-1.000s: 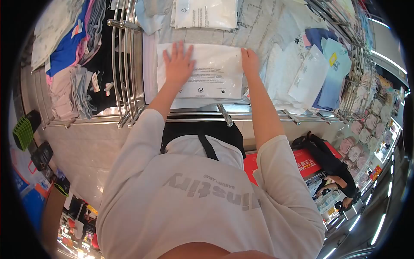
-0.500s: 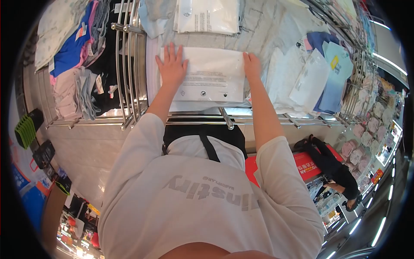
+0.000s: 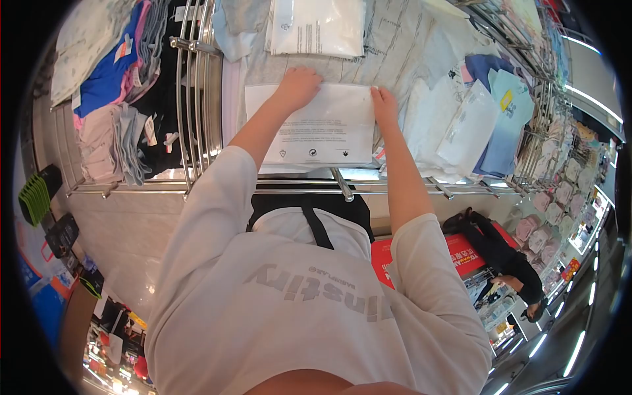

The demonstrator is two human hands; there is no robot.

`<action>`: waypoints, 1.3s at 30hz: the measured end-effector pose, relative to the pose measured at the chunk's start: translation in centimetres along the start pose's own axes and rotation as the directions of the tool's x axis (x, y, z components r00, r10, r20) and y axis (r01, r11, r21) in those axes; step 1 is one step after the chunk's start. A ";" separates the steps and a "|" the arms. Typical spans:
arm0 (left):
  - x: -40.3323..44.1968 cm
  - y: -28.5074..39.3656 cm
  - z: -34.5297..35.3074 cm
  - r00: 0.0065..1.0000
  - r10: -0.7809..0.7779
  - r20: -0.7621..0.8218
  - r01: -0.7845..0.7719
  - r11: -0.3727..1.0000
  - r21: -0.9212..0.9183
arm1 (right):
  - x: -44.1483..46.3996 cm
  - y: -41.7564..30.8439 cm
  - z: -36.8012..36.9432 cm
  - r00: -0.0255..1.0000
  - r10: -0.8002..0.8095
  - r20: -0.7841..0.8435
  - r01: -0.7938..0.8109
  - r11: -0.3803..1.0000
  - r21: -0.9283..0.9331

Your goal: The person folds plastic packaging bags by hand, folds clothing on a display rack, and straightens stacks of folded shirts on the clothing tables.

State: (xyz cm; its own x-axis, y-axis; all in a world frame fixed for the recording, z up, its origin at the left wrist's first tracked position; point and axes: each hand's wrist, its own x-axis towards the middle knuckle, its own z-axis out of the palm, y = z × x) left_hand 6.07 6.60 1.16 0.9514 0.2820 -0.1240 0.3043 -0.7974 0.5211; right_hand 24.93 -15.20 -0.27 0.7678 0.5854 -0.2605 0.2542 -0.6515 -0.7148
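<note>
A flat white plastic garment bag [image 3: 322, 141] with printed text and small symbols lies across the rack's front. At its upper edge is my left hand [image 3: 299, 89], closed, its fingers bent together around that edge. My right hand [image 3: 385, 107] pinches the bag's upper right corner. Beneath the bag, a pale layer of clothing [image 3: 388, 33] covers the rack. Just beyond lies another clear-wrapped white packet [image 3: 316, 29]. What is inside the front bag cannot be made out.
Metal rails [image 3: 342, 184] run along the front, with an upright divider [image 3: 197, 99] on the left. Folded clothes [image 3: 99, 141] fill the left bay; wrapped garments [image 3: 471, 122] lie at right. A person in black [image 3: 503, 253] is near a red panel [image 3: 461, 247].
My left hand has lifted from its spread position on the bag's left side, moved right and closed at the upper edge. My right hand stays at the corner.
</note>
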 end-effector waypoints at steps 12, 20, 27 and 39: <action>1.5 -1.3 -0.6 0.956 -0.186 0.226 0.265 0.875 -0.406 | 0.2 0.7 0.2 0.995 0.100 0.006 -0.100 0.985 0.140; 1.3 -1.4 -1.8 0.951 -0.201 0.233 0.272 0.905 -0.326 | 0.4 0.0 -0.1 0.990 0.136 0.035 -0.140 0.982 0.124; -3.0 3.1 -11.4 0.977 -0.185 0.106 0.214 0.849 -0.483 | -4.7 -5.0 -2.6 0.937 0.192 -0.292 0.018 0.807 0.590; -8.7 8.8 -28.9 0.965 -0.248 0.079 0.209 0.555 -0.805 | -12.7 -15.8 5.9 0.851 -0.102 0.514 -0.500 0.136 0.855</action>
State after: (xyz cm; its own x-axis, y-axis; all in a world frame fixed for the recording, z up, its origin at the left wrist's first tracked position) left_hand -0.92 12.52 31.29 0.8467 0.4282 -0.3159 0.3286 0.0461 0.9433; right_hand 7.66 -9.55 10.48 0.3252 0.8131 -0.4829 -0.8525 0.0312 -0.5218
